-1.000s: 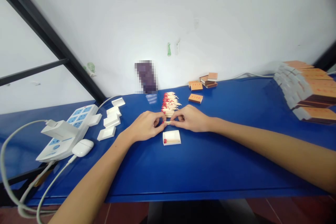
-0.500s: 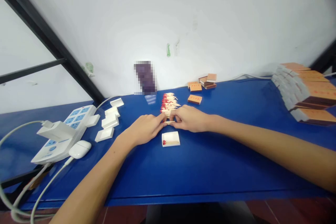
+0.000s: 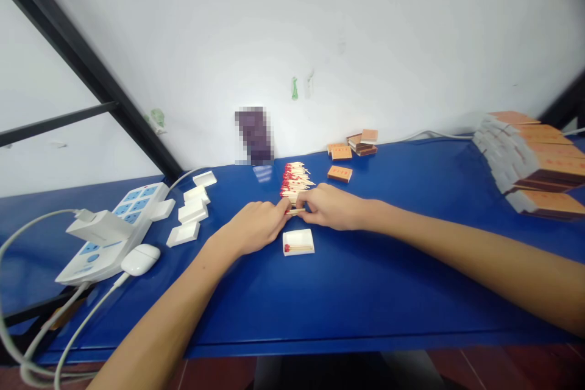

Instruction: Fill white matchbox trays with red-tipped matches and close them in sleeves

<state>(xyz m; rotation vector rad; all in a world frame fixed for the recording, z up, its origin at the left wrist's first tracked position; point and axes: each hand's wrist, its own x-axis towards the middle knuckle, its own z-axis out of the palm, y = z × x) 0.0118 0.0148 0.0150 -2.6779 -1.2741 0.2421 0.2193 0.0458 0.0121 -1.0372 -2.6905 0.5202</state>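
Both my hands meet at the near end of a pile of red-tipped matches (image 3: 295,181) on the blue table (image 3: 365,280). My left hand (image 3: 256,225) and my right hand (image 3: 326,206) each pinch an end of a small bundle of matches (image 3: 295,211) held between them. Just in front of my hands lies an open white matchbox tray (image 3: 298,242) with a few matches along its near side.
Several empty white trays (image 3: 192,210) lie at the left beside a white power strip (image 3: 114,228), a plugged charger and a white earbud case (image 3: 140,259). Orange matchbox sleeves (image 3: 351,149) sit by the wall. A tall stack of sleeves (image 3: 532,158) stands at the right.
My left fingers have stretched forward toward the pile's end, and the bundle has stayed between both hands. The view shifted slightly.
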